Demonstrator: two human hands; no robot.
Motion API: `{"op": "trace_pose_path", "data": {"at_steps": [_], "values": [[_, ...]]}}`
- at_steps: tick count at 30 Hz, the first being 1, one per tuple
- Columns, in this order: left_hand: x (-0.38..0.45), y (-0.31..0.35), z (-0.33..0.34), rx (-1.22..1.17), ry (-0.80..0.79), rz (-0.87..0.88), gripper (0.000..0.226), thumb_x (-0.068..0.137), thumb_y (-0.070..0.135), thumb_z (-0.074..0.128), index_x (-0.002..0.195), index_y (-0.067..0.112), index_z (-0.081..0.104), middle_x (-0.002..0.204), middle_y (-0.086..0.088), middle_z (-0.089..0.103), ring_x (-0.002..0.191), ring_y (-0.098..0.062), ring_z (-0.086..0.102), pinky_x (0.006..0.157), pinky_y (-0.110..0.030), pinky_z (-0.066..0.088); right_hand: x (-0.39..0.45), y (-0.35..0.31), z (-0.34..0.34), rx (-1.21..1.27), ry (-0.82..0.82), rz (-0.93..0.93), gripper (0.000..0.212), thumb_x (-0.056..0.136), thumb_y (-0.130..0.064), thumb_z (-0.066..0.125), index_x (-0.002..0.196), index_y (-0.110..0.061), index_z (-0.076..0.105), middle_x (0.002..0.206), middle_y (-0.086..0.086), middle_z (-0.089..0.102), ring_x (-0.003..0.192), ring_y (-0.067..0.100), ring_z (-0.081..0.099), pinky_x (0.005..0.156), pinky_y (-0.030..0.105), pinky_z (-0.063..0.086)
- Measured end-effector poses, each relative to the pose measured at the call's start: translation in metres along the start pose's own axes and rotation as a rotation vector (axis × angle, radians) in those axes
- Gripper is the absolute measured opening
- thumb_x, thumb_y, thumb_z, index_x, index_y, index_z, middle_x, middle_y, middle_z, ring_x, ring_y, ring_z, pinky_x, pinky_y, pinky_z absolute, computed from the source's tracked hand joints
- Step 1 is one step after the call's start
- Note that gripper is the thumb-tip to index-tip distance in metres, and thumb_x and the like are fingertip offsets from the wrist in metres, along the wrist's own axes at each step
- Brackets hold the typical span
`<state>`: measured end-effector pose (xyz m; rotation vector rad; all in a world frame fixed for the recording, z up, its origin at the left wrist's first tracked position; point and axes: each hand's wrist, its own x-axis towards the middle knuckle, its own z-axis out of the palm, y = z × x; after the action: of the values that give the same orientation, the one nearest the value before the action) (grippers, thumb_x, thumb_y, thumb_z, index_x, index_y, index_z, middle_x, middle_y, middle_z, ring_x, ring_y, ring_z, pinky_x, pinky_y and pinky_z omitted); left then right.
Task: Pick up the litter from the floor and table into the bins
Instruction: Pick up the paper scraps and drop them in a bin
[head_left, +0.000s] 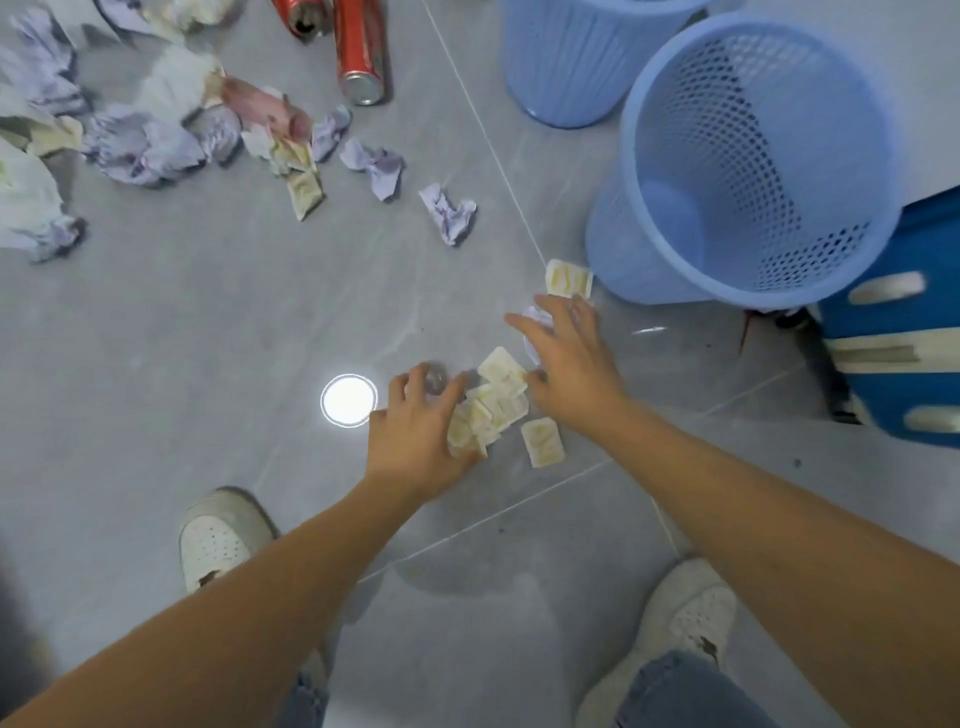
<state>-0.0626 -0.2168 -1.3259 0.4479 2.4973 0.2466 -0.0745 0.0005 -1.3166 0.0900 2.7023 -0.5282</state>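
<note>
Sachets: small pale yellow packets (493, 402) lay in a loose overlapping heap on the grey tiled floor (208, 322), directly between my 2 hands; flat, squarish, with a soft crinkled look.
Left hand: my left hand (421, 431) sat on the heap's left edge, fingers curled over the packets and something small and blurred at the fingertips; I could not tell what.
Right hand: my right hand (566, 364) covered the heap's right side, fingers spread and reaching forward over a crumpled lilac scrap (535, 318); whether it was gripping yet, I could not tell.
Strays: 1 packet (543, 441) lay just beside the heap, toward me; another (569, 278) lay beyond my right fingertips, against the bin.
Bin: the nearer blue mesh bin (753, 161) stood ahead and to the right, mouth tilted toward me, so I judged the right hand nearer for the drop.
Other litter: crumpled lilac paper (449, 213) and red cans (361, 49) lay well apart, up left.
</note>
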Motion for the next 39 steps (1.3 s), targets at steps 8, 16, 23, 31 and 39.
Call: {"op": "trace_pose_path", "data": {"at_steps": [8, 16, 23, 31, 39], "values": [[0.004, -0.002, 0.024, 0.252, 0.041, 0.112, 0.087, 0.066, 0.059, 0.076, 0.144, 0.036, 0.046, 0.142, -0.01, 0.048, 0.128, -0.034, 0.047, 0.084, -0.048, 0.043, -0.016, -0.003, 0.037, -0.137, -0.132, 0.049, 0.074, 0.073, -0.034, 0.07, 0.14, -0.039, 0.038, 0.156, 0.003, 0.025, 0.148, 0.044, 0.013, 0.092, 0.056, 0.05], [0.008, -0.014, 0.022, 0.199, -0.042, 0.135, 0.051, 0.075, 0.019, 0.078, 0.123, 0.023, 0.059, 0.123, -0.013, 0.051, 0.104, -0.035, 0.052, 0.055, -0.036, 0.047, -0.022, -0.022, 0.056, -0.246, -0.162, 0.012, 0.059, 0.072, -0.031, 0.081, 0.12, -0.033, 0.048, 0.139, 0.004, 0.038, 0.132, 0.035, 0.035, 0.073, 0.044, 0.052], [0.02, -0.017, 0.029, 0.137, -0.069, 0.179, 0.039, 0.095, 0.032, 0.061, 0.132, 0.022, 0.051, 0.132, -0.004, 0.042, 0.116, -0.027, 0.043, 0.053, -0.033, 0.04, -0.021, -0.009, 0.064, -0.101, -0.072, -0.05, 0.029, 0.089, -0.013, 0.066, 0.114, -0.022, 0.055, 0.117, 0.002, 0.051, 0.109, 0.032, 0.044, 0.06, 0.04, 0.05], [0.019, -0.025, 0.007, -0.081, 0.063, 0.151, 0.023, 0.09, 0.032, 0.067, 0.105, 0.016, 0.059, 0.108, 0.001, 0.049, 0.099, -0.026, 0.05, 0.053, -0.032, 0.037, -0.038, 0.01, 0.041, 0.03, 0.017, -0.027, 0.021, 0.083, -0.012, 0.066, 0.105, -0.014, 0.067, 0.105, 0.004, 0.063, 0.101, 0.033, 0.051, 0.076, 0.043, 0.051], [-0.012, 0.022, -0.108, -0.314, 0.283, 0.236, 0.016, 0.087, 0.022, 0.068, 0.091, 0.022, 0.052, 0.091, 0.011, 0.04, 0.079, -0.015, 0.044, 0.054, -0.029, 0.04, -0.085, -0.016, -0.065, 0.265, 0.32, 0.118, 0.027, 0.07, -0.006, 0.07, 0.095, -0.018, 0.067, 0.089, -0.009, 0.057, 0.082, 0.022, 0.047, 0.072, 0.03, 0.044]]}}
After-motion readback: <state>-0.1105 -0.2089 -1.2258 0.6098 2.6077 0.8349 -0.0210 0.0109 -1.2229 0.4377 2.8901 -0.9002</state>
